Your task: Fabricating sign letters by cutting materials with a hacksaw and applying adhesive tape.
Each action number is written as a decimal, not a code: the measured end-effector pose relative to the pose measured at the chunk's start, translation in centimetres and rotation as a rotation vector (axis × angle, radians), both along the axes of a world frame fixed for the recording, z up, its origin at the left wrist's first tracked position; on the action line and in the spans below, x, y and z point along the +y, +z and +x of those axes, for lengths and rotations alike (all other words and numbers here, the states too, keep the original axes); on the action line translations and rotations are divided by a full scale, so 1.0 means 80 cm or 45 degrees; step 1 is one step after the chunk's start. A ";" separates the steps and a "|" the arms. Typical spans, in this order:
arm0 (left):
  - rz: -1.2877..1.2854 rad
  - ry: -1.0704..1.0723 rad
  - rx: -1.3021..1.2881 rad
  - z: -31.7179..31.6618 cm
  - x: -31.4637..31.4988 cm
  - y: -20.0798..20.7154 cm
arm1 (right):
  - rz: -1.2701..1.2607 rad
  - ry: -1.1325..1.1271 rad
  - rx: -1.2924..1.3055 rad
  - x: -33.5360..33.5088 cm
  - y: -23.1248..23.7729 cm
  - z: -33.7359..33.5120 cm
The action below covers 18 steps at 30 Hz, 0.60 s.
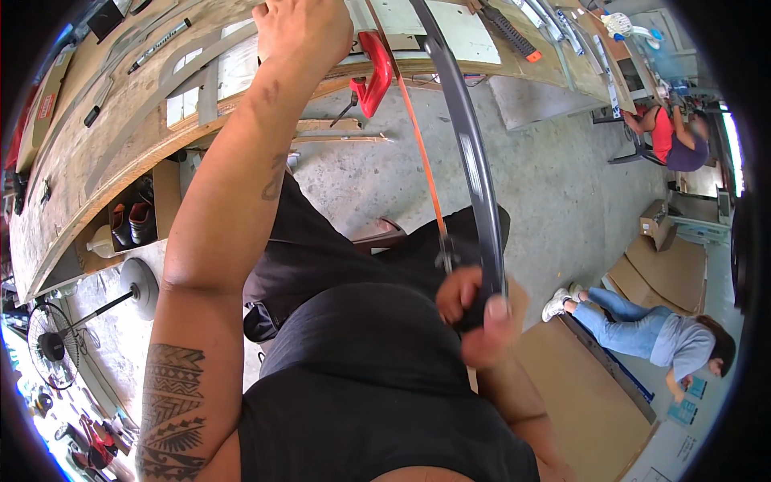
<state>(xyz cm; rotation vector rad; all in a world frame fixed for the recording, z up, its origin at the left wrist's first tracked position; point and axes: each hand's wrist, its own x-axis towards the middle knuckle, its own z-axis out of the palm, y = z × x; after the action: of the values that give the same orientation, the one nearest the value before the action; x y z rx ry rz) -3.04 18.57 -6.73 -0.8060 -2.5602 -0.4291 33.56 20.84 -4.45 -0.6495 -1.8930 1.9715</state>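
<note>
My right hand [486, 317] grips the dark handle of a hacksaw close to my belly, its fingers wrapped round it. The saw's black frame [474, 153] and thin orange blade [422, 145] run up and away to the workbench edge. My left hand [305, 32] rests at the bench's front edge, left of the blade, with most of its fingers cut off by the picture's top. Between the left hand and the blade, a red clamp [376, 76] hangs on the bench edge, its dark screw pointing down. White sheet material [470, 36] lies beneath the saw's far end.
On the wooden workbench [96, 153] lie a marker [161, 44], flat strips and an orange-tipped dark tool [510, 32]. Shoes [132, 223] sit below; a fan [52, 345] stands left. Two people [679, 140] [666, 333] are at the right, near cardboard sheets [578, 386].
</note>
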 end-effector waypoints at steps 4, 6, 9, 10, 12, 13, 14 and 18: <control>0.033 -0.001 -0.015 0.001 0.005 0.003 | -0.002 0.052 0.118 0.041 0.006 -0.118; 0.028 0.017 -0.022 0.000 -0.001 0.007 | 0.009 0.113 0.175 0.060 0.009 -0.172; 0.037 0.021 -0.042 0.009 0.000 0.014 | 0.112 0.138 0.184 0.070 0.012 -0.211; 0.043 0.017 -0.049 0.013 0.004 0.017 | 0.103 0.136 0.184 0.072 0.013 -0.211; 0.042 0.018 -0.057 0.018 0.004 0.022 | 0.070 0.138 0.190 0.071 0.013 -0.211; 0.040 0.026 -0.063 0.018 0.002 0.024 | 0.066 0.143 0.190 0.067 0.011 -0.202; 0.039 0.033 -0.070 0.019 0.001 0.026 | 0.054 0.126 0.186 0.058 0.008 -0.180; 0.047 0.038 -0.108 0.024 0.006 0.031 | -0.024 0.067 0.102 0.029 -0.011 -0.061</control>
<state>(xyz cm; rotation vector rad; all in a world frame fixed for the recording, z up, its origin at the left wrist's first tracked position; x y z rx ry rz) -1.10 19.02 -4.28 -0.7506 -2.6301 -0.5102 28.72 23.14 -5.32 -0.5227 -1.8640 2.0183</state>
